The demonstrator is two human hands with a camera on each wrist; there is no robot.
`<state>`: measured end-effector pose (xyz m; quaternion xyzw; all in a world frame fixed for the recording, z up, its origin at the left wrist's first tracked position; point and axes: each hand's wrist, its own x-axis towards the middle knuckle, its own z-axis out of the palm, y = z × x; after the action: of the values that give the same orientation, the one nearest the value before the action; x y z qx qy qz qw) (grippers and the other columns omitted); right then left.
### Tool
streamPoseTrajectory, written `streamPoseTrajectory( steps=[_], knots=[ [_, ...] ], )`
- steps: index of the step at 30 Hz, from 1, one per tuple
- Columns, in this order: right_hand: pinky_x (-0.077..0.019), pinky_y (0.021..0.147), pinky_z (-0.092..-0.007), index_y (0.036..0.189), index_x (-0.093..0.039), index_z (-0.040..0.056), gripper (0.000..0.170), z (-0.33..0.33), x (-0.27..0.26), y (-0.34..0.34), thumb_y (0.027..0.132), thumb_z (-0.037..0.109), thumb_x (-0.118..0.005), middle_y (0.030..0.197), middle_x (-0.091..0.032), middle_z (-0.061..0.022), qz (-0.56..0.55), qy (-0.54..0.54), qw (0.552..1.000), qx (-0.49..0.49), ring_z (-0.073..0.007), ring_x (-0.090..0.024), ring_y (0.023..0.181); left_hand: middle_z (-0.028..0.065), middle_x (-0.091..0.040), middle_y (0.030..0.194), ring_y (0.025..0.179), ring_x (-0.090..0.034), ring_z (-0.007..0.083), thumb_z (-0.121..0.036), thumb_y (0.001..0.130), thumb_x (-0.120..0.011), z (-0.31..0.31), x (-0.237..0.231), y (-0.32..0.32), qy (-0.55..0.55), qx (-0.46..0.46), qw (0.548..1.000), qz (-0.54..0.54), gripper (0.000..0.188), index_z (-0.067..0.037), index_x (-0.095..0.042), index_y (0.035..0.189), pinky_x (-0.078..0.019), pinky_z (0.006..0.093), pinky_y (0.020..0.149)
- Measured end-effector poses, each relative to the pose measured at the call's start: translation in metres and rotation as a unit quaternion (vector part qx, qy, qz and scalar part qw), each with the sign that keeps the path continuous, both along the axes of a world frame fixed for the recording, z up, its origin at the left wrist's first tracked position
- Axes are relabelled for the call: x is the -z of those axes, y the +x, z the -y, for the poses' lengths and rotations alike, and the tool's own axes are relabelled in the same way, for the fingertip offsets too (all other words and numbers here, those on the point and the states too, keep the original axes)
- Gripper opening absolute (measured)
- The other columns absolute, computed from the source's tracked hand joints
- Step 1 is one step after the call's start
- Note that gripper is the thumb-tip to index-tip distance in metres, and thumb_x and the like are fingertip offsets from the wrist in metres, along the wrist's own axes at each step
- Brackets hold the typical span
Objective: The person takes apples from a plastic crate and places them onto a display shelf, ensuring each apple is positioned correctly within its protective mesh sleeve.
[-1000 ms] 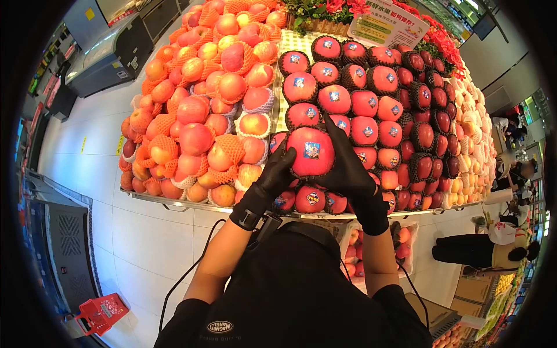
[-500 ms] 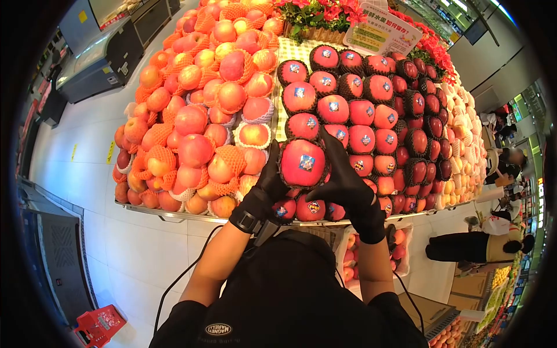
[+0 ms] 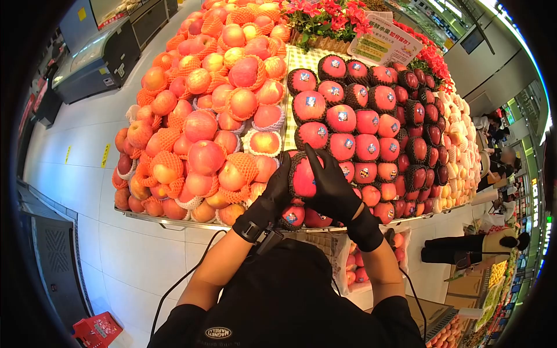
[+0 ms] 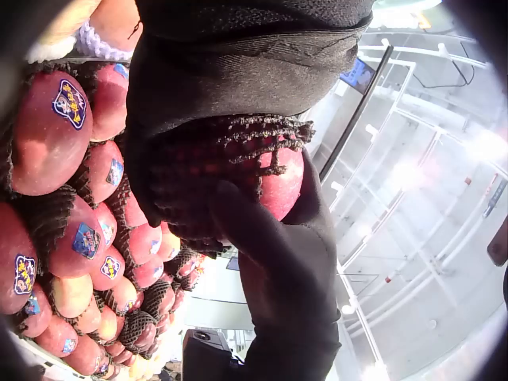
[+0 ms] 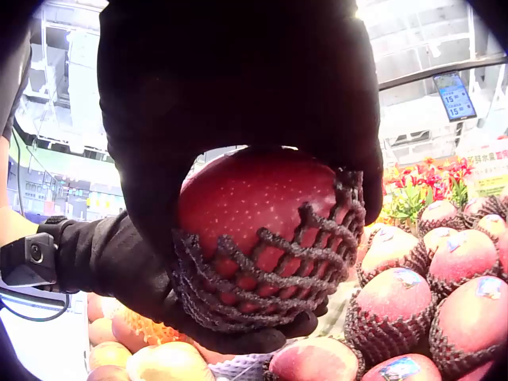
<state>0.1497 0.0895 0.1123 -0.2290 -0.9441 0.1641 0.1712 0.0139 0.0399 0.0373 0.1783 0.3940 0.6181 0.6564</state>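
Note:
Both hands wear black gloves and hold one large red apple (image 3: 303,177) above the front of the display. A black foam net (image 5: 270,278) wraps the lower part of this apple, while its speckled skin shows above. The left hand (image 3: 277,184) cups it from the left and below, its fingers (image 5: 238,340) under the net in the right wrist view. Over the top and right side, the right hand (image 3: 333,188) grips the apple, with fingers and thumb on either side. No sticker shows on the held apple.
Rows of stickered red apples (image 3: 341,118) in black nets lie ahead and right. A heap of apples (image 3: 203,126) with orange nets fills the left. Red flowers (image 3: 331,17) and a sign (image 3: 386,40) stand behind. A metal edge (image 3: 174,223) runs along the display's front.
The held apple has been turned, so its blue sticker, facing up before, is out of sight. The right hand has moved from beside the apple to over it.

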Motion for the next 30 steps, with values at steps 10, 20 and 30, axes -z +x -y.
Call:
streamPoseTrajectory(
  steps=[10, 20, 30],
  knots=[
    [-0.0374, 0.102, -0.0468, 0.143, -0.029, -0.0021, 0.105, -0.008, -0.006, -0.004, 0.058, 0.021, -0.086, 0.13, -0.046, -0.0252, -0.015, 0.033, 0.999, 0.002, -0.0398, -0.044, 0.122, 0.0082, -0.056, 0.125, 0.109, -0.057, 0.0191, -0.049, 0.102, -0.028, -0.001, 0.008, -0.009, 0.042, 0.031, 0.996, 0.068, 0.056, -0.007, -0.044, 0.135, -0.0507, 0.0331, 0.089],
    [-0.0413, 0.099, -0.0459, 0.143, -0.026, -0.0041, 0.105, -0.098, -0.052, -0.008, 0.061, 0.022, -0.086, 0.128, -0.047, -0.0251, -0.037, 0.052, 0.998, -0.008, -0.0406, -0.048, 0.117, 0.0193, -0.047, 0.125, 0.111, -0.052, 0.0342, -0.056, 0.097, -0.039, -0.014, 0.024, -0.025, 0.081, -0.032, 0.969, 0.23, 0.063, -0.005, -0.038, 0.133, -0.0443, 0.057, 0.099],
    [-0.0422, 0.098, -0.046, 0.141, -0.031, 0.0034, 0.1, -0.233, -0.074, -0.068, 0.06, 0.022, -0.085, 0.123, -0.048, -0.0229, -0.057, 0.173, 0.983, -0.02, -0.0409, -0.048, 0.114, 0.017, -0.054, 0.114, 0.107, -0.057, 0.032, -0.043, 0.102, -0.037, -0.003, 0.034, -0.024, 0.076, -0.095, 0.972, 0.201, 0.049, -0.003, -0.043, 0.128, -0.0459, 0.0467, 0.1]
  ],
)
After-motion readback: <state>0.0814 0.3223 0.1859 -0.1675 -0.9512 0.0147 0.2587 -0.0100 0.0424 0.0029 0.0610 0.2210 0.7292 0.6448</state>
